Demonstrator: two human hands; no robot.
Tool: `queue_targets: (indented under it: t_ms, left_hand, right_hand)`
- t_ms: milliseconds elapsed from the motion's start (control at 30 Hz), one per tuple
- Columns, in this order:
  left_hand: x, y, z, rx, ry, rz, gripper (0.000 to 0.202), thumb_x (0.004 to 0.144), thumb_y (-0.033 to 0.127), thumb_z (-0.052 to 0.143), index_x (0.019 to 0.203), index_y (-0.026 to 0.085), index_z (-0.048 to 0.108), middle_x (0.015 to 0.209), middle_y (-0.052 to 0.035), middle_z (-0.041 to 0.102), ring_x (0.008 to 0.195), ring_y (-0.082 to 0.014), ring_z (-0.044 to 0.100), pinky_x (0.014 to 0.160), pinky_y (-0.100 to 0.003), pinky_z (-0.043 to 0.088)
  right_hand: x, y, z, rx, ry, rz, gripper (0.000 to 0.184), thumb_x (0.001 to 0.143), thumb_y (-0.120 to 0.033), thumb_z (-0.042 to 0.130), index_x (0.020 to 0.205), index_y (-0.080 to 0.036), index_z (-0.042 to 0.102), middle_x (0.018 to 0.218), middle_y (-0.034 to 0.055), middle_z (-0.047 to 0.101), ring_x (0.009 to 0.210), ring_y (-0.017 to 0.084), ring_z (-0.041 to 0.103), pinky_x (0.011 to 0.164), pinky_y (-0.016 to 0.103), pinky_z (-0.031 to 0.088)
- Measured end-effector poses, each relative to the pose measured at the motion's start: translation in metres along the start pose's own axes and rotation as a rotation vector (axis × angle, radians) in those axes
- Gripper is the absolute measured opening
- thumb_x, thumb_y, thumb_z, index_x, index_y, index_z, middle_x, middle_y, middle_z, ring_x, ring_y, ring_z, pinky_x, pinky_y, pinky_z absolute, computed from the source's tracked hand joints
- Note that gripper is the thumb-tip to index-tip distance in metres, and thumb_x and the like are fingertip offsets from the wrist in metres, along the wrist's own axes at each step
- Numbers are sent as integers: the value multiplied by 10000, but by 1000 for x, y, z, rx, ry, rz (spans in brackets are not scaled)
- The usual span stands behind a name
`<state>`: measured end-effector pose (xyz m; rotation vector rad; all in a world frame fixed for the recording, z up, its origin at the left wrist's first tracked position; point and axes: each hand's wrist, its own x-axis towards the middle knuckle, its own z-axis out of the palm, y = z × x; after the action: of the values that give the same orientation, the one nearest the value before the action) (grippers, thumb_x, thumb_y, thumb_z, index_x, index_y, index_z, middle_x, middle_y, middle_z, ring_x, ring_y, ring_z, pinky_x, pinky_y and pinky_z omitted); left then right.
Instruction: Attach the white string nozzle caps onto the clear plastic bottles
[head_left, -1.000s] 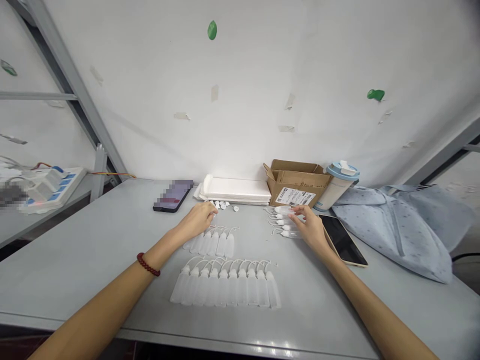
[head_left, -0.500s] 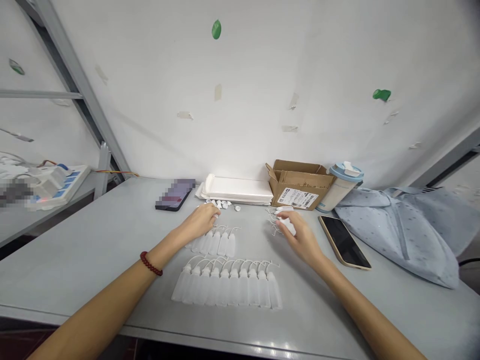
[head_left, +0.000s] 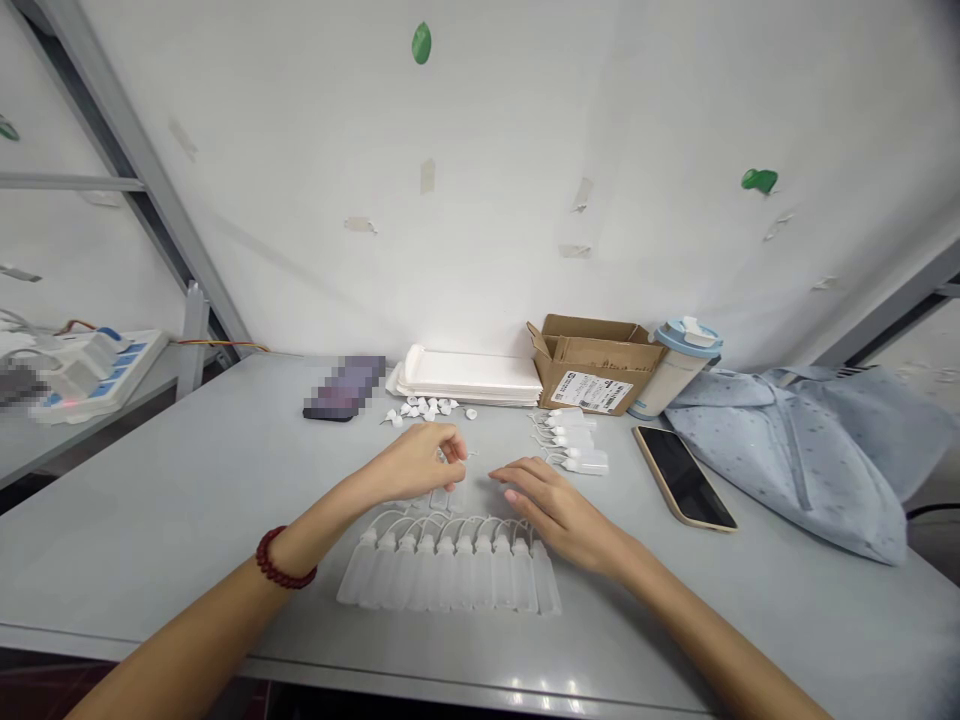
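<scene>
Left hand (head_left: 418,464): curled, cannot tell if grasping | right hand (head_left: 556,510): fingers loose, nothing visibly held | bottles (head_left: 444,580): rowed near table (head_left: 187,500) edge, necks away, likely for easy reach

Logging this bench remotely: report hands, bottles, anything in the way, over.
Left hand curled over back row of translucent bottles, grip unclear. Right hand open, fingers extended. Front row of translucent bottles lined up. Left hand hides most of back row.

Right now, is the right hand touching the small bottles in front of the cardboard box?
Apart. The head view shows a strip of bare gray tabletop between the right hand and those small bottles.
</scene>
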<state>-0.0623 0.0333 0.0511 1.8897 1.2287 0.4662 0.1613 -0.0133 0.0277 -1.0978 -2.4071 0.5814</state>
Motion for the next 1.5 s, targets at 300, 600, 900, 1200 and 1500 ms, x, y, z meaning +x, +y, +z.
queue_targets:
  t_ms: [300,600,900,1200,1500]
  left_hand:
    - [4,-6,21,-109,-41,27,149,736,322,531,779,180,532,714,6,611,546,-142,604,473,-225,427]
    - [7,-6,21,-262,-9,32,168,724,278,589,829,172,512,702,2,616,616,-154,606,545,-245,436]
    - [9,-5,20,-289,23,-5,252,686,303,642,873,151,570,700,7,586,626,-134,557,560,-237,411]
    - [3,2,22,-254,-22,-24,252,740,308,560,889,154,691,761,-35,665,689,-156,577,584,-244,405]
    - [1,-2,28,33,-39,115,253,743,314,561,916,163,666,942,-64,647,811,-198,595,671,-275,439]
  right_hand:
    - [-1,-1,5,-17,-49,-6,338,962,-271,326,1247,-267,509,1072,73,560,1007,200,508,894,362,437]
    - [0,4,9,-183,-12,32,274,943,-297,384,1084,-235,611,988,86,554,931,214,522,832,381,451]
    - [3,36,13,-139,184,70,186,874,-127,445,933,-194,608,917,83,582,852,199,561,754,335,465]
    - [2,9,6,94,435,75,80,854,-155,503,844,-194,572,816,31,628,719,155,556,658,269,433]
    - [1,13,9,138,428,155,69,841,-173,513,826,-195,577,759,11,618,653,140,531,615,257,429]
